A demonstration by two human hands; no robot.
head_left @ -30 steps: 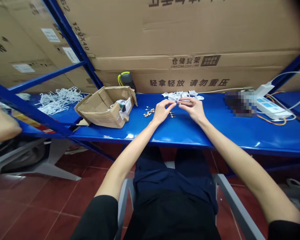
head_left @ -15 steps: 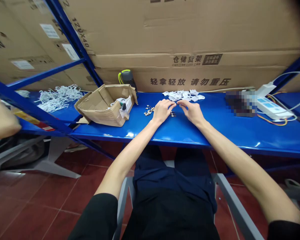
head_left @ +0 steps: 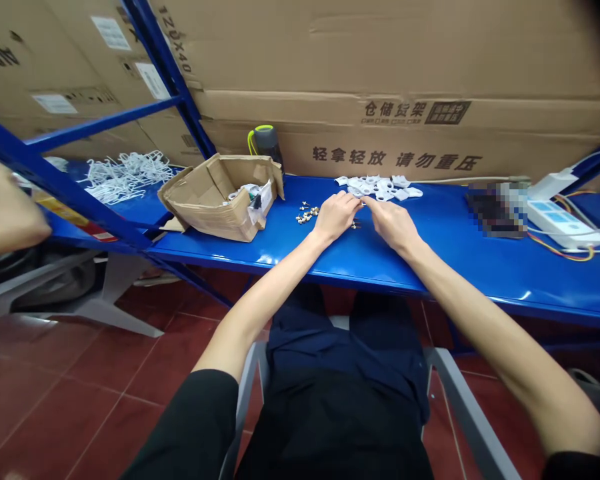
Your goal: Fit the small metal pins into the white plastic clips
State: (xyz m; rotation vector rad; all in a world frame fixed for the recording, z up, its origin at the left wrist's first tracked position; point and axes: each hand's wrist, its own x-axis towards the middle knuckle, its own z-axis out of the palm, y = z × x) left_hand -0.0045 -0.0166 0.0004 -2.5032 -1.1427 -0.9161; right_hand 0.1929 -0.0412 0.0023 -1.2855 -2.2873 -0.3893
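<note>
We hold our left hand (head_left: 336, 217) and right hand (head_left: 393, 223) close together above the blue shelf (head_left: 445, 270), both partly closed, with the fingertips almost meeting; we cannot tell whether they grip anything small between them. A loose heap of brass fittings (head_left: 307, 215) lies just left of the left hand, and a few more sit just beneath the fingertips. White plastic pieces (head_left: 380, 188) form a cluster directly behind the hands, near the shelf's back edge. Our forearms cross the front edge of the shelf, which runs just ahead of the wrists, so the hands have little depth on that side. To the left stands an open cardboard box (head_left: 220, 210), beside a tangle of white loops (head_left: 127, 177). Rightward, a wider gap separates the white pieces from a blurred object (head_left: 495, 210) and a power strip (head_left: 563, 223). Another person's hand (head_left: 5, 207) shows at the left edge, well apart from ours.
</note>
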